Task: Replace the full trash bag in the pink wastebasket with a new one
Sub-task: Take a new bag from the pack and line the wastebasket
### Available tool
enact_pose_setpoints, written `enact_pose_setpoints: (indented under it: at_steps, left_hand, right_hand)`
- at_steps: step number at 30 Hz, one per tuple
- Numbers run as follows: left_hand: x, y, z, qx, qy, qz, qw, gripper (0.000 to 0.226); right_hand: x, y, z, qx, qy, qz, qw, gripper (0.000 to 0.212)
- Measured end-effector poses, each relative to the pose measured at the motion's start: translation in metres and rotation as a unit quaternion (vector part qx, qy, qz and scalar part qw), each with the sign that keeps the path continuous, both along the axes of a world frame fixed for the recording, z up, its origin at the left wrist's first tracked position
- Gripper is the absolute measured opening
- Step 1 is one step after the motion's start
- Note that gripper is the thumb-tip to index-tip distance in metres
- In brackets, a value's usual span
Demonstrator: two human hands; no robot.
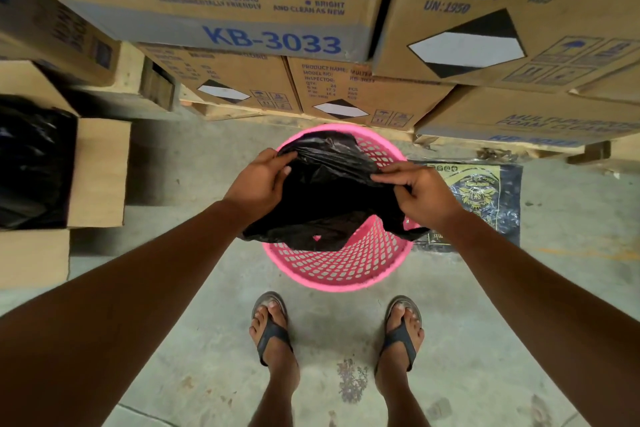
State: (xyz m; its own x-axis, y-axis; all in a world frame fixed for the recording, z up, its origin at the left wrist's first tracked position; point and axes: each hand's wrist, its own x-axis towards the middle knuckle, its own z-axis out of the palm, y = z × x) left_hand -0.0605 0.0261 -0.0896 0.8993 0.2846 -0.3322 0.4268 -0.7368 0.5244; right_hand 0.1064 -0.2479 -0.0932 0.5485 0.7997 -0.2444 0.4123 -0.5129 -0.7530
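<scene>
A pink mesh wastebasket stands on the concrete floor just in front of my feet. Above its mouth I hold a crumpled black trash bag with both hands. My left hand grips the bag's left edge and my right hand pinches its right edge; the bag's loose ends hang down over the basket's inside. The basket's far rim shows pink behind the bag, and its inside bottom is hidden by the bag.
Stacked cardboard foam-cleaner boxes on pallets stand right behind the basket. An open cardboard box holding black plastic sits at left. A dark printed packet lies on the floor right of the basket.
</scene>
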Motion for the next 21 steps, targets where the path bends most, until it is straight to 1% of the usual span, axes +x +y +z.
enact_pose_setpoints:
  at_steps: [4, 8, 11, 14, 16, 21]
  left_hand:
    - [0.011, 0.007, -0.009, 0.059, 0.053, -0.028, 0.996, 0.046]
    - [0.022, 0.012, -0.014, 0.122, 0.121, -0.076, 0.982, 0.065]
    - [0.038, 0.007, -0.016, 0.130, 0.128, -0.057, 0.982, 0.072]
    - [0.053, 0.003, -0.020, 0.124, 0.120, -0.007, 0.985, 0.072]
    - [0.059, 0.003, -0.023, 0.112, 0.121, 0.015, 0.986, 0.070]
    - [0.069, 0.006, -0.025, 0.116, 0.133, 0.019, 0.984, 0.063]
  right_hand:
    - [0.011, 0.012, -0.002, -0.046, -0.089, 0.054, 0.994, 0.050]
    - [0.015, 0.025, -0.017, -0.111, -0.142, 0.018, 0.984, 0.052]
    - [0.016, 0.036, -0.025, -0.136, -0.154, -0.007, 0.979, 0.052]
    - [0.014, 0.046, -0.027, -0.143, -0.176, -0.010, 0.974, 0.058]
    - [0.011, 0.052, -0.026, -0.184, -0.180, -0.009, 0.966, 0.061]
    - [0.012, 0.064, -0.021, -0.258, -0.184, -0.020, 0.948, 0.070]
